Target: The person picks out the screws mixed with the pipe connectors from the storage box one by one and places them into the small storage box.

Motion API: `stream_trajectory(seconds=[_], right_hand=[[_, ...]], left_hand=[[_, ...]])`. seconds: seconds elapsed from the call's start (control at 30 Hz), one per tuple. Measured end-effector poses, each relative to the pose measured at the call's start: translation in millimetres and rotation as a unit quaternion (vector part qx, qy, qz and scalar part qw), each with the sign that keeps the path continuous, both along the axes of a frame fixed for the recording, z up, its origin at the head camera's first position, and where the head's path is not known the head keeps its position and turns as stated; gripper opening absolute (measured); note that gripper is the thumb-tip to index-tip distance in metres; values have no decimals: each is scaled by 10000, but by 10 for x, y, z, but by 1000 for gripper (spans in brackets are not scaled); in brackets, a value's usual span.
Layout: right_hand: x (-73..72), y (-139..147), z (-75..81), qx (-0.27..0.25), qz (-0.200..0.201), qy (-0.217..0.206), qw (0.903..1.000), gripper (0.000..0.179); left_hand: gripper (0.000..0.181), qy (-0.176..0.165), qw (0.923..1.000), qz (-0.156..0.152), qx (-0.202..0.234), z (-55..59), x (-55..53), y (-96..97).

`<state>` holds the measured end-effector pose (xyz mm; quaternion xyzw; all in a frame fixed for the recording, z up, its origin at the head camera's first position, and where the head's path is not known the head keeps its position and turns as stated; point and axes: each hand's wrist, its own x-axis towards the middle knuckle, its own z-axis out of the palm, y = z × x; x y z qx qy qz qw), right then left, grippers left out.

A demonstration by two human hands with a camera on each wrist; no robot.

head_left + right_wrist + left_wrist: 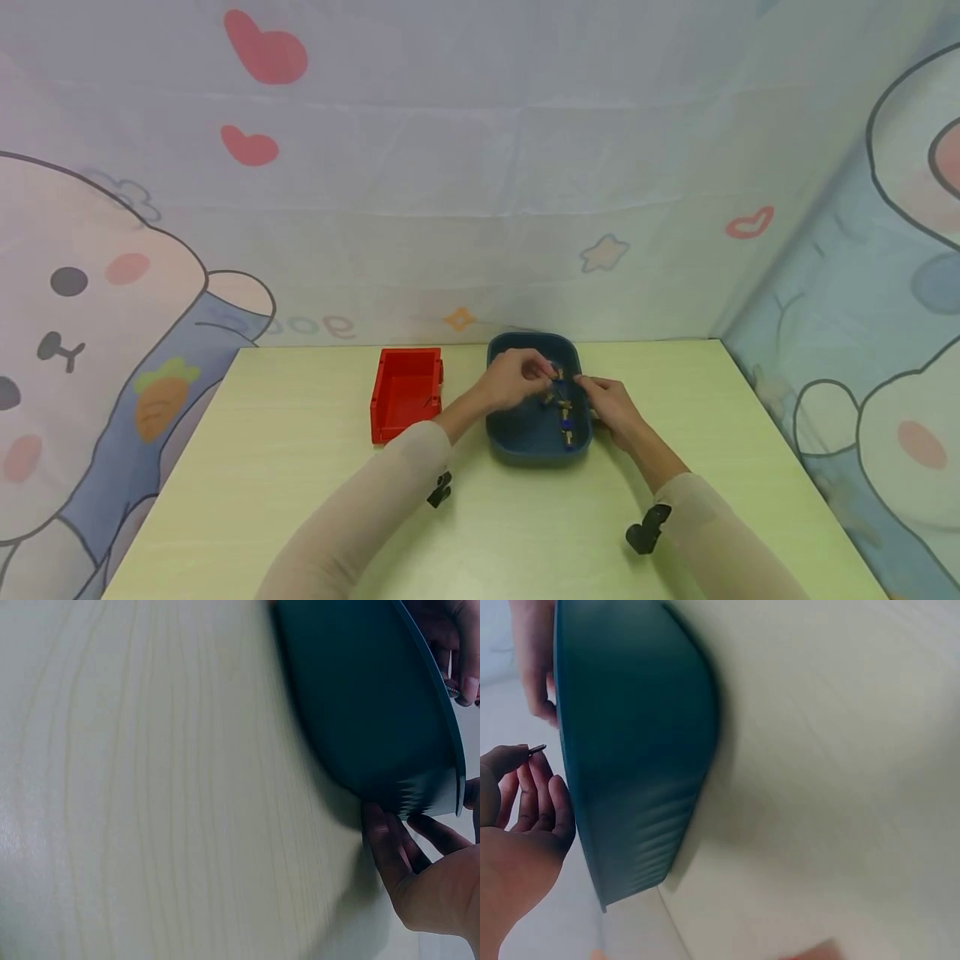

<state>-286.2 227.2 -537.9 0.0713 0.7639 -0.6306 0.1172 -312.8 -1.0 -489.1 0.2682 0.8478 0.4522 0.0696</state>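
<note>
A dark blue-green plastic basin [517, 457] stands near the back of the table. Over its inside, my left hand [512, 381] pinches a small metal screw [537, 750] between thumb and fingertips; its threads show in the right wrist view. My right hand [613, 407] holds the basin's right side, with the thumb at the rim and the fingers [386, 840] against the outer wall. Several small brass-coloured pieces with blue parts [567, 423] lie in the basin along its right side. The left hand partly covers the basin's far left portion.
Left of the basin sits a red open plastic bin [377, 408], with a small dark piece near its right wall. The pale wood-grain table [300, 467] ends at a patterned cloth backdrop [450, 167] behind and at the sides.
</note>
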Motion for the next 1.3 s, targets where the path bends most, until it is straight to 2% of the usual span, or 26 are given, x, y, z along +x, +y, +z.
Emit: stream_trajectory(seconds=[0.37,1.3], right_hand=[[4,-9,14,-94,-60,-22,9999,59],[7,7,-8,-16,-31,-81,10000,59]], left_hand=[[8,78,9997,-187,-126,134,-14,-234],[10,20,10000,-63,-17,173,-3,-496]])
